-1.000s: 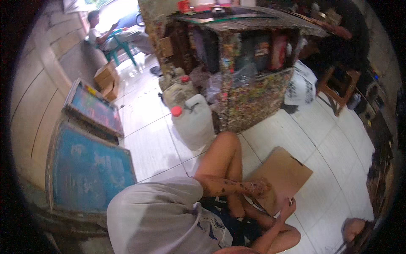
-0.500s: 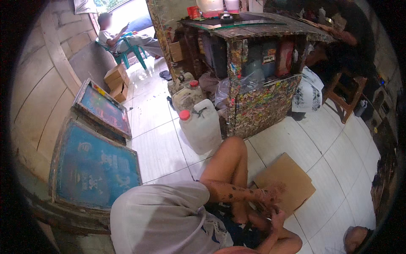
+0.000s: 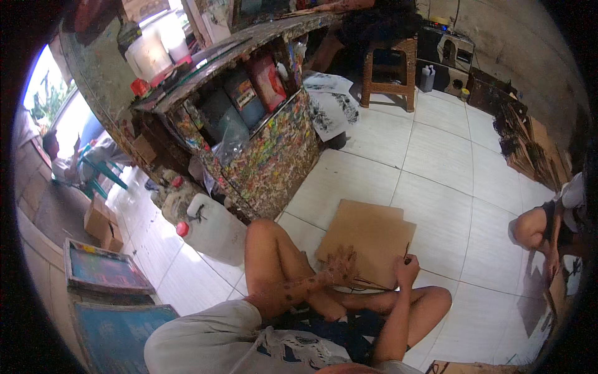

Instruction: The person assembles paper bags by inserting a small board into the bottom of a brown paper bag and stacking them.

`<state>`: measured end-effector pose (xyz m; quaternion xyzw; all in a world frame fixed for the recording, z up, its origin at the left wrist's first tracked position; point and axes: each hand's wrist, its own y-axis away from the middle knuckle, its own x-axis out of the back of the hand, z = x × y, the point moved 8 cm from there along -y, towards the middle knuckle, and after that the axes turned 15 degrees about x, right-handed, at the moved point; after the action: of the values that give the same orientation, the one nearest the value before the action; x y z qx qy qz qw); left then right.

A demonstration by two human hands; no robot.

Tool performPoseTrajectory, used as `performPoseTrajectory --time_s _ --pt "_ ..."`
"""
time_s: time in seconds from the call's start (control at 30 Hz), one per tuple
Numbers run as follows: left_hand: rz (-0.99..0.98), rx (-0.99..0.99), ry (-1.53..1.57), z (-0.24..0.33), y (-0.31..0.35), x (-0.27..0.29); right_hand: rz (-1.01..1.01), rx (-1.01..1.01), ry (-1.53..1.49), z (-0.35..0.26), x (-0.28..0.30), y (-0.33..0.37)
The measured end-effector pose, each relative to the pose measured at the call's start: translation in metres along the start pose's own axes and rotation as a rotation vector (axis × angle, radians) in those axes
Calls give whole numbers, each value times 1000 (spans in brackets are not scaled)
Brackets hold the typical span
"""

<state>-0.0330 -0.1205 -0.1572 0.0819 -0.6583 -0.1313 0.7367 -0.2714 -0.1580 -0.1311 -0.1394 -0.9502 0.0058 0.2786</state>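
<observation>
Brown cardboard sheet [image 3: 372, 240], hands [image 3: 341, 266] touching near edge

White jug [image 3: 215, 229]; paint-spattered counter [image 3: 274, 156]; wooden stool [image 3: 387, 70]; framed screens [image 3: 106, 269].

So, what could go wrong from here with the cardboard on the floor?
1. The left hand lies flat on the cardboard close to the thin tool in the right hand; a slip might hurt the fingers.
2. The left forearm is speckled with paint, so it may smear the cardboard.
3. The cardboard lies loose on smooth floor tiles and might slide under pressure.
</observation>
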Motion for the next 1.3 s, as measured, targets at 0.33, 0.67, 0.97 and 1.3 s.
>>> performPoseTrajectory --time_s 0.33,0.67,0.97,1.3 --pt "-11 -15 638 28 16 79 -96 105 -470 20 -16 -4" --pt "36 67 795 54 8 94 -457 313 -674 -21 -72 38" --pt "-57 -54 1298 30 -5 57 -495 116 -783 -64 -44 47" --pt "-423 215 1371 34 52 127 -637 -7 -584 -55 -61 60"
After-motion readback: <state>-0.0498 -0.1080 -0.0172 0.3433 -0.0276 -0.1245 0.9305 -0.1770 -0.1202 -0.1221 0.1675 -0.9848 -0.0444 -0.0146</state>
